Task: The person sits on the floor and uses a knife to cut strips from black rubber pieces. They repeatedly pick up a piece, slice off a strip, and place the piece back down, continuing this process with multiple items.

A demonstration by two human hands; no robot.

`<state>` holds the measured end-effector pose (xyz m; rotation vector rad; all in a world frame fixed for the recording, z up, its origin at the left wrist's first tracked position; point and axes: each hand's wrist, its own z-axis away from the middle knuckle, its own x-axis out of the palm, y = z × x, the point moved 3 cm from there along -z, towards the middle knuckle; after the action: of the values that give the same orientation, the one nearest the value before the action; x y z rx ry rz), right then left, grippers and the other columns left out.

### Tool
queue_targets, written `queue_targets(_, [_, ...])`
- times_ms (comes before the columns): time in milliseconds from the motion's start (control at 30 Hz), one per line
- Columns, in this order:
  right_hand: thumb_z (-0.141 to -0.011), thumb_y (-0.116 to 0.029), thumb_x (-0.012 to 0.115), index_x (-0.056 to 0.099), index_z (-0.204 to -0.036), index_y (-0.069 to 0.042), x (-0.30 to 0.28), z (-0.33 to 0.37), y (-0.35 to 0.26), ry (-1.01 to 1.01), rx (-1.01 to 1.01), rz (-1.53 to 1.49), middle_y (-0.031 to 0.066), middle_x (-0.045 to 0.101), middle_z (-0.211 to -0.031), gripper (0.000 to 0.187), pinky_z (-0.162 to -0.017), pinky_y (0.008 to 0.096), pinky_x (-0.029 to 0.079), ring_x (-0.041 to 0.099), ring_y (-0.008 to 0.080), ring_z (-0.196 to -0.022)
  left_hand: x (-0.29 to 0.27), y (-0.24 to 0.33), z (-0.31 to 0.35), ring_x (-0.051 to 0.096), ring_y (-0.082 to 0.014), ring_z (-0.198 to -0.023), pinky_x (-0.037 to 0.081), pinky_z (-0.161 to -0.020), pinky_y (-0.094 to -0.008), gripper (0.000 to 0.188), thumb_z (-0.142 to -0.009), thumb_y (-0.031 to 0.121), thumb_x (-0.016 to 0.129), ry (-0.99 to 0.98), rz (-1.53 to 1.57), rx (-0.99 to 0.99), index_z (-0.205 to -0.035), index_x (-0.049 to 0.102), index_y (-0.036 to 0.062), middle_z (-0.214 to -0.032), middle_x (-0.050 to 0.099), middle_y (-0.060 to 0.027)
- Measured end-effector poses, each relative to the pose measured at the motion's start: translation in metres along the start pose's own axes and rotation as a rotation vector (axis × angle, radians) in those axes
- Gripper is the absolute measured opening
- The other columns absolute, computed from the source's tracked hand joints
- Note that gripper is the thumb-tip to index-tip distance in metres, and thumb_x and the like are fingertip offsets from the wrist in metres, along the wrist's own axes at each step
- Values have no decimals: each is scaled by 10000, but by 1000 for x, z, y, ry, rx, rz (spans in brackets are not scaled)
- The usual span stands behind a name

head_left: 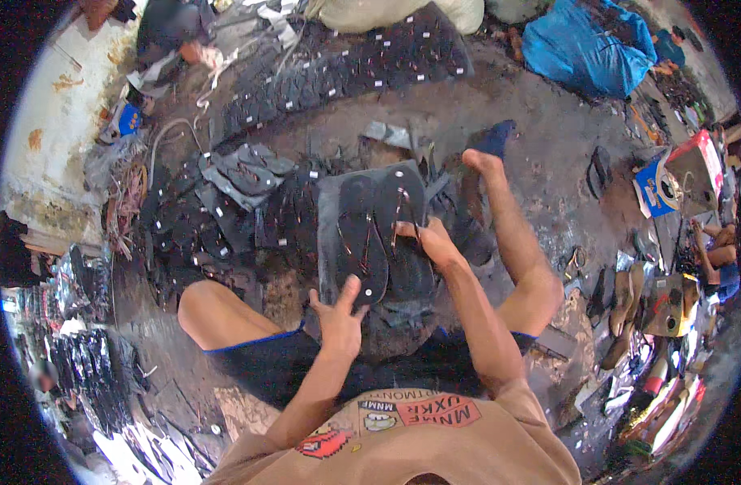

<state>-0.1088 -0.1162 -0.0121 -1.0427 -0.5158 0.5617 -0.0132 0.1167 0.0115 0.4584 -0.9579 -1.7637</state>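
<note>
Seated person viewed from above, legs spread around a dark work slab (330, 242). On the slab lie two black flip-flops side by side. The left hand (338, 311), at the slab's near edge, has spread fingers touching the heel of the left flip-flop (361, 242), not closed around it. The right hand (431, 242) pinches the thong strap of the right flip-flop (403, 226). Left of the slab lies a heap of black soles (217, 218); beyond it, more soles in rows (346, 69); far beyond and right, a blue sack (584, 48).

Sandal piles (225, 202) crowd left; bent knee (540, 283) blocks right; bare floor (540, 129) open beyond foot.
</note>
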Motion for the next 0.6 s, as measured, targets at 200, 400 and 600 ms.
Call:
queue_targets(200, [-874,-507,755,737,-1061,-8,-5,-37,71,36,337,150,28,681,-892,533,-683,329,510,620,156,-740,14,-54,1,572,-270,-1162,575,-987,-462,495,-871,277,847,-115,705,-480,-1247,580,96,-1225,576,-75])
queue_targets(400, [-963,-388,676,657,-1213,35,-47,-14,90,507,46,363,220,732,-1131,492,-922,418,526,709,337,-1068,26,-82,-62,603,-302,-1101,642,-880,-503,550,-855,147,823,-70,399,-442,-1291,501,55,-1220,580,-99])
queue_targets(600, [-924,-189,667,653,-1144,14,24,13,47,177,-79,413,226,738,-1086,300,-912,464,536,711,407,-1046,24,-81,-52,665,-284,-1042,662,-882,-468,376,-929,122,750,-9,228,-277,-1222,582,-44,-1157,644,-116])
